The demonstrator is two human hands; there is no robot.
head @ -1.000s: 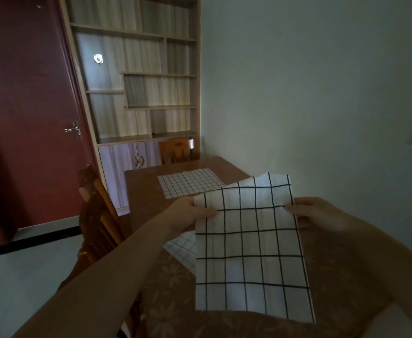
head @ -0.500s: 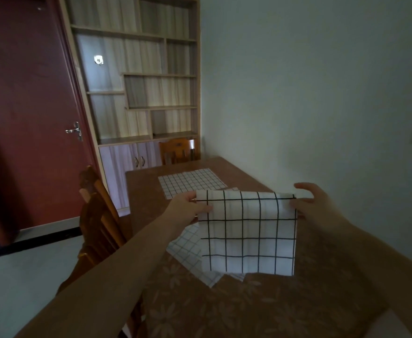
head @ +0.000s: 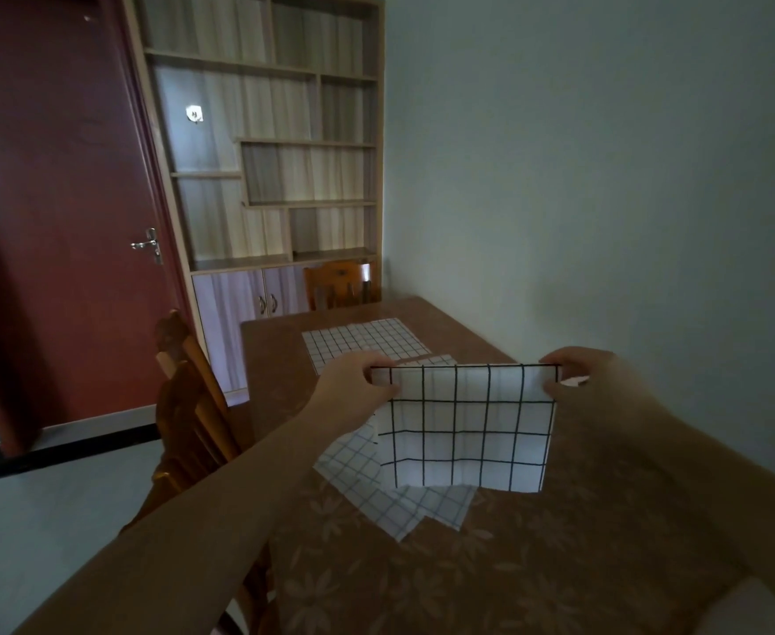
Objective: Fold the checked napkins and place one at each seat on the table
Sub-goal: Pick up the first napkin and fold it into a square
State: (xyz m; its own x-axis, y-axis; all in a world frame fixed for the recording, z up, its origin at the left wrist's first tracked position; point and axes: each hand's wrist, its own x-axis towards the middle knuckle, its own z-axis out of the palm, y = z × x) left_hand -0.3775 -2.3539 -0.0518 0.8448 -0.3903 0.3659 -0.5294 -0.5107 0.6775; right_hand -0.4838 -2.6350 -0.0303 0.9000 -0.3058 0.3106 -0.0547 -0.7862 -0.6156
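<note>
Hanging doubled, white black-gridded napkin pinched by both hands.

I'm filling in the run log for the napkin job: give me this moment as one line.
stage: folding | left hand: pinches held napkin | right hand: pinches it | held above table | far napkin: lying flat

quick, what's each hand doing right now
Left hand: pinching the held napkin's top left corner.
Right hand: pinching its top right corner.
</note>
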